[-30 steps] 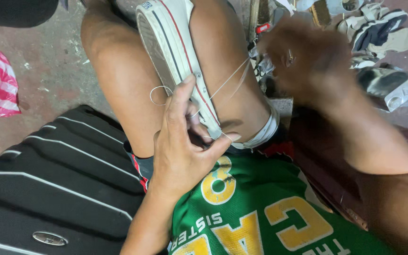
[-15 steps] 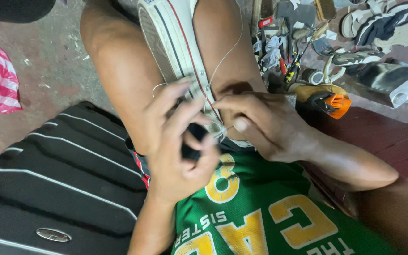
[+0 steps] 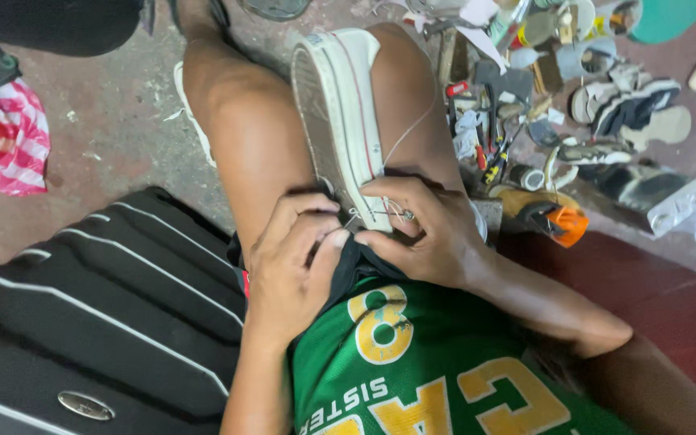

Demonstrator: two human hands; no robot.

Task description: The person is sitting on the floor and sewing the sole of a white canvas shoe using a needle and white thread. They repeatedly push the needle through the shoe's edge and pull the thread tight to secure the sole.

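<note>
A white canvas sneaker with a brown sole and a red stripe is clamped between my bare knees, sole facing left. My left hand grips the heel end of the shoe against my thigh. My right hand pinches a small metal tool or needle at the sole's edge, near the heel. A thin pale thread runs from that spot up across the side of the shoe. I wear a green jersey with yellow print.
A black striped bag lies at the lower left. A heap of shoes, soles and tools covers the floor at the upper right, with an orange-tipped tool near my right wrist. A pink-and-white striped bag sits far left.
My right hand came down from the raised, thread-pulling position to the shoe's heel, and both hands now meet there. The view has shifted downward slightly.
</note>
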